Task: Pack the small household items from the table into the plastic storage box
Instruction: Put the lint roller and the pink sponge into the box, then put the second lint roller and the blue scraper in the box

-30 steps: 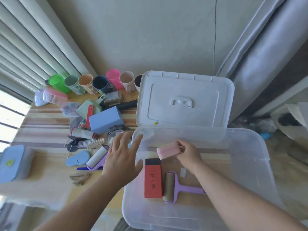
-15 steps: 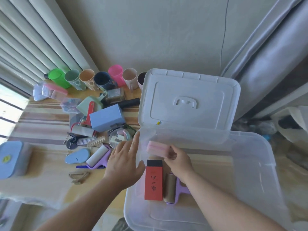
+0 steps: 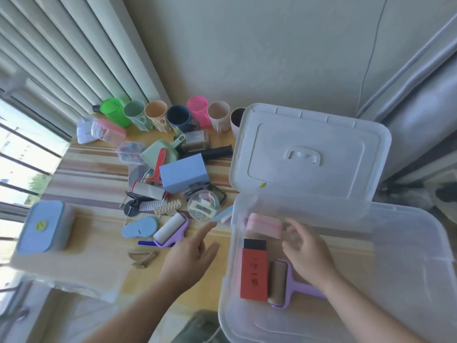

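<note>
The clear plastic storage box [image 3: 408,243] stands at the right, its white lid [image 3: 309,154] propped up behind it. Inside lie a pink sponge block [image 3: 264,225] at the far left corner, a red and black box [image 3: 254,271] and a purple lint roller [image 3: 280,283]. My right hand [image 3: 306,253] hovers in the box just right of the pink block, fingers apart, holding nothing. My left hand [image 3: 190,258] is over the table left of the box, fingers spread and empty, near a second purple lint roller [image 3: 170,229].
Small items crowd the table: a blue box [image 3: 184,173], a clear dome with clips [image 3: 204,205], a blue oval piece [image 3: 141,227], a coil spring [image 3: 168,206], a green dustpan [image 3: 160,154], a blue lidded container [image 3: 45,227]. Several cups [image 3: 178,117] line the back wall.
My right hand has let go of the pink block, which now lies in the box's far left corner, and has drawn back. My left hand has shifted left off the box rim.
</note>
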Motion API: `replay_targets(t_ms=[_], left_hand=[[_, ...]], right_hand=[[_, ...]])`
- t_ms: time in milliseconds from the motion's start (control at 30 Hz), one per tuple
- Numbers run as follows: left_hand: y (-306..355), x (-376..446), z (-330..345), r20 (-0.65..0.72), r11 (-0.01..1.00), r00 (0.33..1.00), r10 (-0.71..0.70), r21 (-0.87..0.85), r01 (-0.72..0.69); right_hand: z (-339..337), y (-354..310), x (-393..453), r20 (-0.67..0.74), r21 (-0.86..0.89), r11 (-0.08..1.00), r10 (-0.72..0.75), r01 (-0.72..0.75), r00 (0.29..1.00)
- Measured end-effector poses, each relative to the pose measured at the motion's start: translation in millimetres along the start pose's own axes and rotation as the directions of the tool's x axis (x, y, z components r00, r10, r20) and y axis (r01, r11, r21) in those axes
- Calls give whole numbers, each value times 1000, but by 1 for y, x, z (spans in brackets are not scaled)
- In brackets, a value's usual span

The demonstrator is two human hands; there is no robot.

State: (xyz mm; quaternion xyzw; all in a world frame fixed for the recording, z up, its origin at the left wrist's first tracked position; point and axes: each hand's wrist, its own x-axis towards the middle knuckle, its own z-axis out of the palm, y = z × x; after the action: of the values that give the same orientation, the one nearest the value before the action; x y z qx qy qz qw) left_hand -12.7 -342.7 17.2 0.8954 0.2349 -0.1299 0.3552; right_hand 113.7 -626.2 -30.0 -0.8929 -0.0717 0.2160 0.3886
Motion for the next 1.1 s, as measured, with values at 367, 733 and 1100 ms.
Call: replay_targets(t_ms=[367,733,1100], left_hand=[[-178,72,-80,-23,898,976,-214,388,206],[-255,104,-97,72,845,994,-84,534,33],[-240,93,-146,36,884,994,-104,461,76]], right_hand=[[130,-212,2,267,-197,841,-448,503,853],[261,-156,24,339,-591,805,182,59,923],[183,-230,15,279,-279,957,1,80,960]])
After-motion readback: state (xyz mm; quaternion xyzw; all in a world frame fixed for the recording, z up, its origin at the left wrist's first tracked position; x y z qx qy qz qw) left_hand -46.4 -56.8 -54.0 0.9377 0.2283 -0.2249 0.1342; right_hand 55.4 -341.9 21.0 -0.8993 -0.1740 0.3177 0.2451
